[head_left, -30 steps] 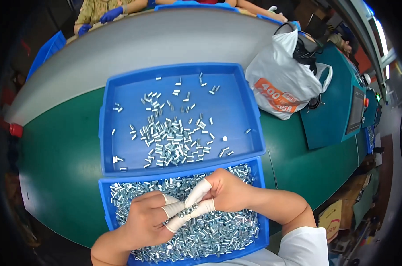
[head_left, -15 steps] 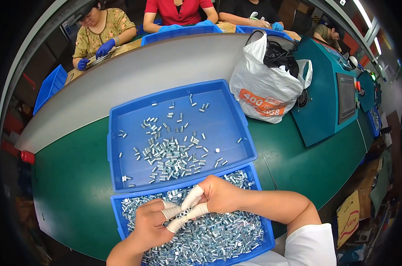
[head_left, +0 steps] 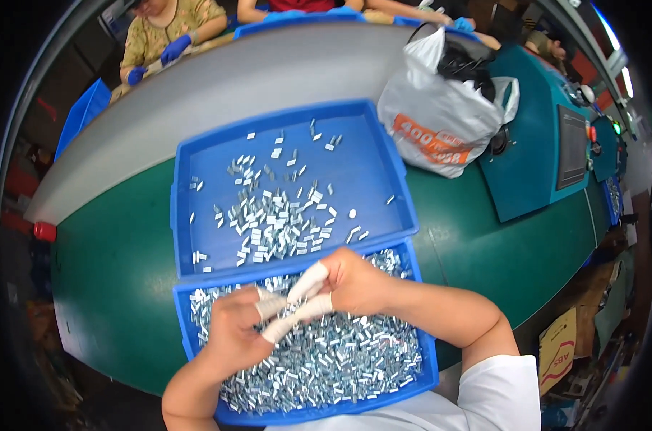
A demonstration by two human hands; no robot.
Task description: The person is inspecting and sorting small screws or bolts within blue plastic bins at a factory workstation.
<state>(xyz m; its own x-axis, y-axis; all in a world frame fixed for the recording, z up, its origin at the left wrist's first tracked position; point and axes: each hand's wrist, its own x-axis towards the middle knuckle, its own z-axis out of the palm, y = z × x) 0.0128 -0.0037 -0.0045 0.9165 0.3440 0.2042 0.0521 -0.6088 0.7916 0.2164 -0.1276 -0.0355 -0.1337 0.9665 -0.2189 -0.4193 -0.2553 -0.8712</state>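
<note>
My left hand (head_left: pixel 232 327) and my right hand (head_left: pixel 358 284) meet above the near blue tray (head_left: pixel 435 366), with white finger cots on several fingertips. Pinched between the fingertips of both hands are a few small silvery rivet nuts (head_left: pixel 291 309), partly hidden and blurred. The tray below is heaped with many loose rivet nuts (head_left: pixel 340 366) of the same kind. Just beyond, a second blue tray (head_left: pixel 362 172) touches it and holds a scattered pile of rivet nuts (head_left: pixel 275 223), densest toward its near middle.
The trays stand on a green table (head_left: pixel 117 287) with a grey partition (head_left: pixel 268 79) behind. A white plastic bag (head_left: pixel 441 115) with black cables stands at the far right, next to a teal machine panel (head_left: pixel 534 158). Gloved co-workers sit beyond the partition. A red knob (head_left: pixel 44 231) is at left.
The view has tilted, so trays, bag and hands all sit higher in the picture. Both hands stay together over the near tray, fingertips still pinched on the rivet nuts.
</note>
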